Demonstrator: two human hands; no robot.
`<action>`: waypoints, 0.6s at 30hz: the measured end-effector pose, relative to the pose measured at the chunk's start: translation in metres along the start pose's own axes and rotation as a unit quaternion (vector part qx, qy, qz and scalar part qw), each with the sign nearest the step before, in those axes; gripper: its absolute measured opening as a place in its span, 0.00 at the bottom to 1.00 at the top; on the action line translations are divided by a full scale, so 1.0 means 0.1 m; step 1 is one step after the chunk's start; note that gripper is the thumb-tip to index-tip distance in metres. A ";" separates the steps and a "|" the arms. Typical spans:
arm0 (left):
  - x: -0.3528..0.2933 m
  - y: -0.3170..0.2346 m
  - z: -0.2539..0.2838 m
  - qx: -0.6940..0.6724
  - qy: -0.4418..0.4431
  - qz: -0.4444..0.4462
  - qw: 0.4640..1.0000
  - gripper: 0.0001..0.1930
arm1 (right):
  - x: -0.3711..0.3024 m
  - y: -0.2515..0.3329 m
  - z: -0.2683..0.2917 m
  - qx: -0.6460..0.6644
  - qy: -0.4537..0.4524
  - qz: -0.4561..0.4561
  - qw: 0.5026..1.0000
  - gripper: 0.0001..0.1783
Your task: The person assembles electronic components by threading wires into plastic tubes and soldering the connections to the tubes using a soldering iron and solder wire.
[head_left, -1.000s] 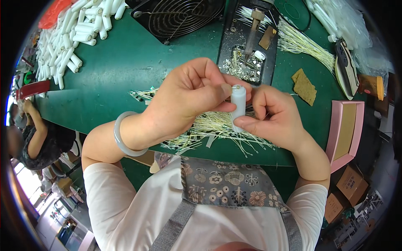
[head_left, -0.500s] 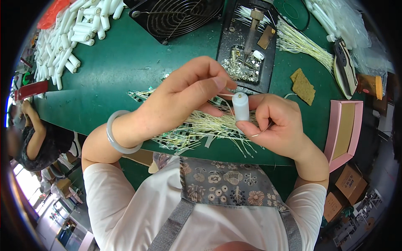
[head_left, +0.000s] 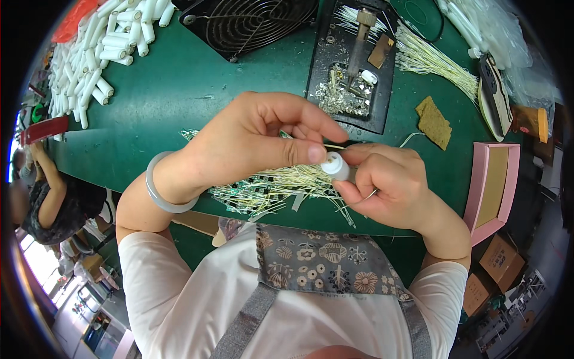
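Note:
A white cylindrical cell is held by my right hand between thumb and fingers, its end face tipped up. A thin wire pokes out between that hand's fingers. My left hand curls in from the left, its thumb tip against the cell's end. A pale thin wire runs from the left fingertips over the cell, and they seem to pinch it; their grip is partly hidden. Below both hands lies a heap of small green circuit boards with yellowish wires.
A soldering iron rests on a black tray with solder scraps. Beside it lie a wire bundle, a brown sponge and a pink box. White cylinders pile up far left near a black fan. Another person sits left.
The cell has tipped from nearly upright, its end now facing me, and sits slightly lower. My left hand has shifted, bringing its thumb onto the cell's end.

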State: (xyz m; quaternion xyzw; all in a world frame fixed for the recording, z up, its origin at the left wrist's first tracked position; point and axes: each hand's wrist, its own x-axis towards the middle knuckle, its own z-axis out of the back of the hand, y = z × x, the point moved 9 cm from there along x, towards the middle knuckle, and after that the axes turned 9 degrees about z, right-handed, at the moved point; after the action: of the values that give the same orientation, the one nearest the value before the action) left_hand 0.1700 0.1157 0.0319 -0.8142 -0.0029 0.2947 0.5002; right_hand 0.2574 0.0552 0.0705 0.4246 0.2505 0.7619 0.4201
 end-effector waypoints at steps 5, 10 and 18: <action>0.02 0.02 -0.08 0.045 0.051 -0.011 0.998 0.10 | -0.02 -0.03 -0.11 0.080 0.062 -0.001 0.995 0.16; 0.04 0.16 -0.19 -0.048 0.127 0.021 0.991 0.08 | -0.03 -0.06 -0.15 0.138 0.089 -0.017 0.986 0.17; 0.06 0.10 -0.14 -0.042 0.055 0.001 0.998 0.07 | -0.03 -0.09 -0.15 0.130 0.103 -0.022 0.986 0.17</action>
State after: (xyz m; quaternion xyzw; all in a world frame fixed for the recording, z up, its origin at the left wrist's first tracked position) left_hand 0.1783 0.1009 0.0252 -0.8497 0.0128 0.2492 0.4645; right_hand 0.2493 0.0571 0.0555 0.3889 0.3986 0.7533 0.3500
